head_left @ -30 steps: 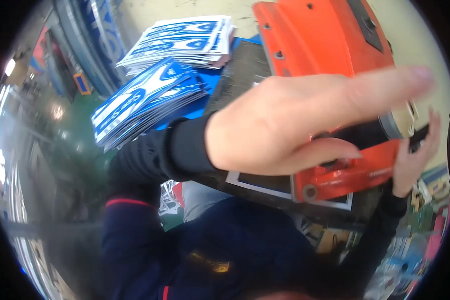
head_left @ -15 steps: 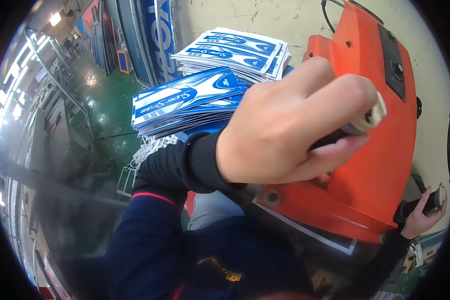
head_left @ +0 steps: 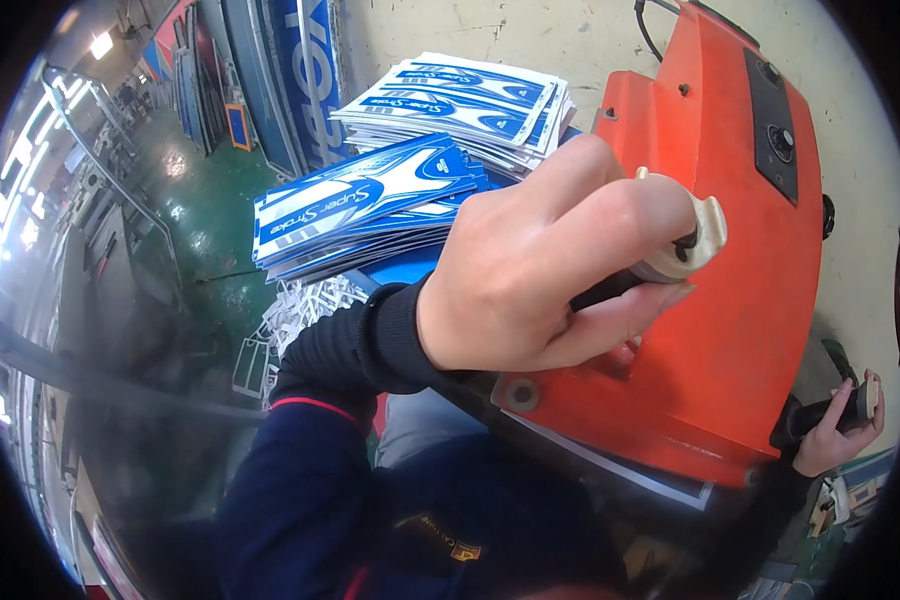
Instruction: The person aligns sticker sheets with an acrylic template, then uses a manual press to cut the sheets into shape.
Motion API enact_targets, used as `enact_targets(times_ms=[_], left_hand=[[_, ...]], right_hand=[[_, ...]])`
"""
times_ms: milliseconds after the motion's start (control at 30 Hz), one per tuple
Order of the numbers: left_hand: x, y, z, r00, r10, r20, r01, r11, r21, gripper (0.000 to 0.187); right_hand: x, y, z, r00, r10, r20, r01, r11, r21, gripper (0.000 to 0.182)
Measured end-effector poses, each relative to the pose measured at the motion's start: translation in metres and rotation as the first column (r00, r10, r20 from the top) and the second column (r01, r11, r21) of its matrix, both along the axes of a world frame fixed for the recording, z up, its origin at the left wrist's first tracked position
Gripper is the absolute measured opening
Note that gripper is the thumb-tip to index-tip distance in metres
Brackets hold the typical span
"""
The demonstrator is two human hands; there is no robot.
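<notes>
Nearest the camera is my left hand (head_left: 540, 265), its fingers wrapped round a black handle with a cream-coloured cap (head_left: 702, 240) that sticks out past the knuckles. Far to the right, my right hand (head_left: 828, 442) grips a similar black handle with a pale end (head_left: 865, 402). Between the two hands lies the big orange machine head (head_left: 715, 330), with a black panel and knobs (head_left: 780, 142) on its upper side. The edge of a white-bordered sheet (head_left: 610, 462) shows under its lower rim.
Left of the machine lie a stack of blue-and-white printed sheets (head_left: 450, 100) and a pile of cut printed pieces (head_left: 360, 200). White cut-out frames (head_left: 305, 312) hang below them. Boards (head_left: 275, 90) lean against the wall, above a green floor (head_left: 195, 240).
Both hands, their handles and the machine head appear slightly further left in view, as do the stacks. More of the left handle's cream cap shows. Both grips stay closed.
</notes>
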State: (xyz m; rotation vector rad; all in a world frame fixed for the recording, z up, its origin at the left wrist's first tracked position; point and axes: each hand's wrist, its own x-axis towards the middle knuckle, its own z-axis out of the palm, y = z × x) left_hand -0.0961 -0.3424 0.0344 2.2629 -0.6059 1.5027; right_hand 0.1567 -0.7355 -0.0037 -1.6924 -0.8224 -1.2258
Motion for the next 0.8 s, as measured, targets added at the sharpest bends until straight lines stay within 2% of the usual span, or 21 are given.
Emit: enact_targets(times_ms=[100,267,367,433,467,500,533,567,600,667,700,733,800], left_hand=[[0.005,0.003,0.001,0.997,-0.035,0.073,0.032,0.999,0.044,0.056],[0.007,0.007,0.001,0.998,-0.032,0.051,0.028,0.996,0.084,0.056],[0.013,0.009,-0.003,0.990,-0.077,0.121,0.067,0.994,0.083,0.064],[0.015,0.008,-0.006,0.986,-0.096,0.134,0.085,0.993,0.085,0.092],[0.021,0.003,-0.013,0.986,-0.094,0.134,0.083,0.993,0.086,0.092],[0.033,-0.006,-0.023,0.924,-0.311,0.222,0.339,0.936,-0.096,0.094],[0.040,-0.008,-0.031,0.804,-0.486,0.343,0.576,0.781,-0.243,0.097],[0.041,-0.004,-0.039,0.801,-0.527,0.283,0.589,0.777,-0.222,0.116],[0.043,-0.001,-0.046,0.800,-0.531,0.280,0.592,0.774,-0.224,0.116],[0.048,0.005,-0.059,0.781,-0.607,0.145,0.624,0.751,-0.217,0.122],[0.043,0.012,-0.064,0.835,-0.550,0.011,0.538,0.811,-0.230,0.126],[0.042,0.016,-0.069,0.839,-0.538,-0.080,0.497,0.819,-0.285,0.126],[0.046,0.026,-0.081,0.856,-0.484,-0.183,0.425,0.859,-0.286,0.126]], right_hand=[[-0.001,0.002,0.002,0.999,0.024,0.036,-0.023,0.999,-0.029,0.037],[-0.001,0.004,0.001,0.997,0.069,0.030,-0.070,0.998,0.001,0.036],[0.000,0.002,0.001,0.997,0.061,0.040,-0.061,0.998,-0.018,0.037],[0.002,0.000,0.005,0.998,0.044,0.052,-0.042,0.998,-0.036,0.037],[0.002,-0.002,0.007,0.998,0.054,0.045,-0.052,0.997,-0.050,0.038],[0.003,-0.003,0.010,0.997,0.064,0.036,-0.061,0.996,-0.062,0.040],[0.005,-0.003,0.013,0.997,0.063,0.035,-0.061,0.996,-0.059,0.040],[0.007,-0.004,0.015,0.997,0.029,0.070,-0.025,0.998,-0.064,0.042],[0.009,-0.007,0.017,0.995,-0.006,0.104,0.014,0.997,-0.071,0.044],[0.022,-0.023,0.016,0.991,-0.054,0.124,0.066,0.993,-0.097,0.048],[0.031,-0.033,0.015,0.985,-0.096,0.146,0.114,0.986,-0.121,0.053],[0.040,-0.040,0.012,0.984,-0.101,0.145,0.119,0.985,-0.121,0.053],[0.058,-0.051,0.003,0.995,-0.070,0.076,0.071,0.997,-0.015,0.057]])
